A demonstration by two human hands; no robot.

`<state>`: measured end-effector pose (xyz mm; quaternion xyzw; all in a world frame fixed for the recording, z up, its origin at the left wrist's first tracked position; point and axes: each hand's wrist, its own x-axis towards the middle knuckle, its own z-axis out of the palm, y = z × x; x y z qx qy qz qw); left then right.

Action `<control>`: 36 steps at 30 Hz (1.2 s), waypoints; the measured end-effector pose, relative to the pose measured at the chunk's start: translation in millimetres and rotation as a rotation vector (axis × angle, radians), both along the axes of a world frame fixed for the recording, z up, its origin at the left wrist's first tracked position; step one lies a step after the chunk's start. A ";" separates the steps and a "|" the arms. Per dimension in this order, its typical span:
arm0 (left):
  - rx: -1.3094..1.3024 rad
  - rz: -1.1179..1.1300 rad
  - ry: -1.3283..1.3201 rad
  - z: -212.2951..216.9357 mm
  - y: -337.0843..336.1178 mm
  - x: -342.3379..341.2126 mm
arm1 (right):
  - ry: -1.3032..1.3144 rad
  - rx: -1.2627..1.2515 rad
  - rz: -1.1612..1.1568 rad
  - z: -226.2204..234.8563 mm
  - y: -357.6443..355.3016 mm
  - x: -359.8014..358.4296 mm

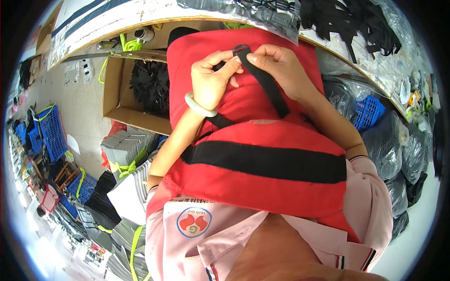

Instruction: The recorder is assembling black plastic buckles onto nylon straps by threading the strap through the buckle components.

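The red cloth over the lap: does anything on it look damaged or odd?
Yes: a pale patch on the red cloth, near the lower end of the black strap. It breaks the plain red around it; it might be wear or a mark, I can't tell which.

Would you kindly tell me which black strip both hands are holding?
The narrow strap pinched by the left hand and right hand; the wide band lies across the red cloth, and the loose strips are heaped at upper right.
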<state>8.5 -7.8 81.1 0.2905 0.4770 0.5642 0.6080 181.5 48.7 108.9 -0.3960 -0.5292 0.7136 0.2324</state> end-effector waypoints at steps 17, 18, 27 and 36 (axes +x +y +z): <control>0.563 0.016 1.011 -13.4 -2.2 -16.1 | 0.170 -0.228 -0.040 -29.8 6.8 -12.3; 0.574 -0.012 0.985 -15.5 -2.6 -16.6 | 0.209 -0.275 0.042 -29.3 11.7 -8.6; -0.206 -0.073 -0.409 -25.9 -3.2 -14.9 | 0.055 0.377 0.003 -36.7 4.4 -15.3; -0.024 0.057 -0.113 -12.4 -0.1 -6.5 | 0.071 0.438 -0.186 3.0 -3.8 -17.9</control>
